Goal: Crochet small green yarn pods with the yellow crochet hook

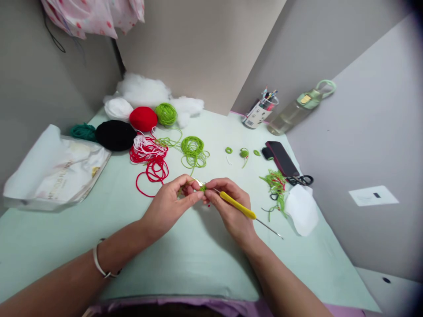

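My left hand (180, 196) pinches a small green crochet piece (202, 188), which sits between the fingertips of both hands. In my right hand (231, 204) lies a crochet hook with a yellow handle (236, 205); its far metal end points down to the right, and the near tip reaches the green piece. A green strand runs from my left fingers toward the loose coil of green yarn (193, 152) just beyond. Fingers partly cover the stitches. Small finished green pieces, among them a ring (228, 150) and a round ball shape (244, 153), lie farther back.
Left of my hands are tangled red yarn (155, 165), a red ball (143, 119), a black ball (115, 135) and a plastic package (66, 176). White stuffing (143, 90) sits behind. To the right are a phone (282, 158), scissors (302, 180), yarn scraps (276, 182) and a bottle (295, 110).
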Available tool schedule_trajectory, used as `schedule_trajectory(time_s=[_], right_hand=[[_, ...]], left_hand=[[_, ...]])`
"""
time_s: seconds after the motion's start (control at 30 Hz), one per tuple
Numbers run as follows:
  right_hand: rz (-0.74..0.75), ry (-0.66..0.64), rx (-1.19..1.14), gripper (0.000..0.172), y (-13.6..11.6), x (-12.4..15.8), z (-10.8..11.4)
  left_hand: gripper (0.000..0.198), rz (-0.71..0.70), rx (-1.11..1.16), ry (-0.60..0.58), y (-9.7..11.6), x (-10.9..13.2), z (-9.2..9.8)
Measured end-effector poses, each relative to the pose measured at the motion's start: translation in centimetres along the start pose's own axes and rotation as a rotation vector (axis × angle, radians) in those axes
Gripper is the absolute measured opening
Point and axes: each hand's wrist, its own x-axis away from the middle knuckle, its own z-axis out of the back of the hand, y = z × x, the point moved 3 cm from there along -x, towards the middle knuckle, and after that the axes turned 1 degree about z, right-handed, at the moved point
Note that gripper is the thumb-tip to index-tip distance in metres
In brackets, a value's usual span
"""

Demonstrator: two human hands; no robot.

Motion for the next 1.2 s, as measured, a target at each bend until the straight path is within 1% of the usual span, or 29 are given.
schedule_trajectory(time_s=[0.1, 0.17, 0.33, 0.4, 0.43, 0.5, 0.6, 0.7, 0.8, 0.83, 0.9, 0.97, 1.03, 1.1, 1.13, 1.2], right_hand=[[0.023, -0.024, -0.028, 0.020, 0.0, 0.1, 0.1], [-0.002, -0.047, -0.064, 0.022, 0.1, 0.0, 0.3], [-0.215, -0.106, -0.257, 0.027, 0.2, -0.7, 0.3], [-0.275, -0.111, -0.313, 0.030, 0.3, -0.9, 0.2], [-0.279, -0.103, -0.316, 0.030, 0.3, -0.9, 0.2], [-0.233, -0.077, -0.270, 0.028, 0.4, -0.8, 0.3], [-0.116, -0.059, -0.172, 0.024, 0.4, -0.6, 0.3], [-0.055, -0.062, -0.156, 0.021, 0.1, -0.2, 0.3], [-0.050, -0.068, -0.183, 0.021, -0.5, -0.1, 0.4], [-0.054, -0.069, -0.194, 0.022, -0.7, -0.1, 0.5], [-0.057, -0.066, -0.222, 0.025, -1.3, 0.0, 0.8], [-0.048, -0.066, -0.249, 0.026, -1.9, 0.1, 1.0], [-0.033, -0.071, -0.264, 0.025, -2.4, 0.3, 1.2], [-0.020, -0.081, -0.272, 0.023, -2.8, 0.6, 1.2], [-0.016, -0.084, -0.274, 0.022, -3.0, 0.7, 1.2], [-0.014, -0.087, -0.280, 0.022, -3.3, 1.1, 1.1]], left_hand=[[0.019, 0.036, 0.064, -0.040, -0.1, -0.3, -0.1], [0.019, 0.075, 0.150, -0.082, -0.2, -0.5, -0.2], [0.019, 0.155, 0.312, -0.196, -0.5, -0.5, -0.7], [0.017, 0.147, 0.340, -0.206, -0.4, -0.4, -0.8], [0.017, 0.133, 0.345, -0.197, -0.4, -0.4, -0.8], [0.019, 0.110, 0.335, -0.174, -0.3, -0.3, -0.8], [0.023, 0.099, 0.333, -0.153, -0.2, -0.1, -0.9], [0.023, 0.108, 0.387, -0.175, 0.0, 0.0, -1.1], [0.023, 0.138, 0.409, -0.220, 0.3, 0.2, -1.0], [0.022, 0.146, 0.410, -0.212, 0.5, 0.2, -0.8], [0.022, 0.148, 0.428, -0.144, 1.2, 0.2, 0.2], [0.018, 0.118, 0.480, -0.014, 2.3, 0.1, 1.8], [0.014, 0.103, 0.584, 0.113, 3.9, 0.1, 3.6], [0.028, 0.116, 0.748, 0.195, 5.6, 0.5, 5.2], [0.036, 0.113, 0.843, 0.201, 6.5, 0.9, 5.7], [0.046, 0.024, 0.964, 0.229, 8.3, 2.0, 6.6]])
